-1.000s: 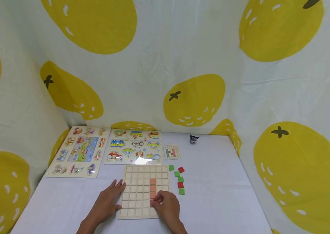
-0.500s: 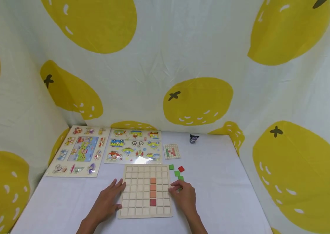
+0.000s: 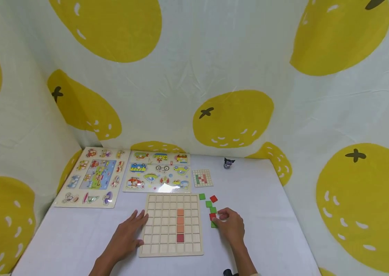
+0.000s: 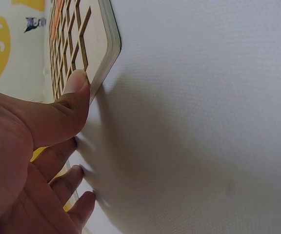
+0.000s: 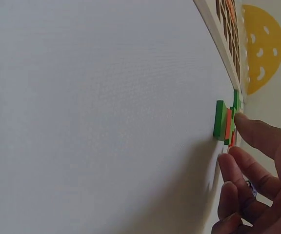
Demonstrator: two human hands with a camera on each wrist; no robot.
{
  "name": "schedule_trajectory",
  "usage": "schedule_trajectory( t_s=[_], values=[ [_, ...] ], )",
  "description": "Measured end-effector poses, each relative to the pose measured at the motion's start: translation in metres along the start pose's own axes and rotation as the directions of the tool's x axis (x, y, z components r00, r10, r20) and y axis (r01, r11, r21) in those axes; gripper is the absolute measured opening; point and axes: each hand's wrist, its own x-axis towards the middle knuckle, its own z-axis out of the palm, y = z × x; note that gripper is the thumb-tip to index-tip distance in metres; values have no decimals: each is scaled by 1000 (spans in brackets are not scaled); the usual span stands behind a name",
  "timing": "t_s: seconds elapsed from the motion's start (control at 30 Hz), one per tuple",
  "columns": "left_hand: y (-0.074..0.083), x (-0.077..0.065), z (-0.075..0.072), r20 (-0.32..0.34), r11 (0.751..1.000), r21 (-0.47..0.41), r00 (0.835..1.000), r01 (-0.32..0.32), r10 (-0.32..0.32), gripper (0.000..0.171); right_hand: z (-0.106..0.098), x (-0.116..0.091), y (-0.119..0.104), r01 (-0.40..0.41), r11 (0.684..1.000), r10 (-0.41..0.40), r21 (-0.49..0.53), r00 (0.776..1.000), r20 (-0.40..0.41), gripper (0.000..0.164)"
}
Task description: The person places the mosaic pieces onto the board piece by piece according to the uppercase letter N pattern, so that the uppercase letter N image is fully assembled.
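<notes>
A square wooden grid board [image 3: 161,230] lies on the table. One column holds several orange tiles [image 3: 180,220] and, below them, a red tile [image 3: 180,238]. My left hand [image 3: 125,235] rests at the board's left edge, fingers stretched forward; its thumb [image 4: 77,83] touches the board near a corner in the left wrist view. Right of the board, my right hand [image 3: 231,226] reaches to a loose red tile [image 3: 212,216], thumb and forefinger apart beside it. A green tile [image 3: 214,225] lies just below, partly behind the thumb; another green tile [image 3: 213,210] is above.
More loose tiles lie farther back, including a green tile [image 3: 202,196] and a red tile [image 3: 213,198]. A small pattern card [image 3: 203,178], two picture puzzle boards [image 3: 118,199] and a small dark figurine [image 3: 228,163] stand or lie toward the back, before a fruit-print curtain [image 3: 167,115].
My right hand has left the red tile in the board's column and moved right and up to the loose tiles. The left hand has stayed in place.
</notes>
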Motion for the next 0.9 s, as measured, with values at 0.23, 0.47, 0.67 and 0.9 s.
schedule_trajectory(
  t_s=[0.23,0.47,0.67,0.9],
  values=[
    [-1,1,2,-7,1000,14,1000,-3,3,92,10,-1,-6,-9,1000,9,-9,1000,-13,26],
    [0,1,1,-11,1000,8,1000,1,-1,92,17,-1,-9,-9,1000,9,-16,1000,-9,24],
    [1,0,0,-3,1000,-3,1000,10,-10,91,16,-5,-11,51,999,-51,2,999,-10,25],
    [1,0,0,-22,1000,2,1000,-12,12,90,15,-17,-20,75,997,-75,14,997,-24,17]
  ],
)
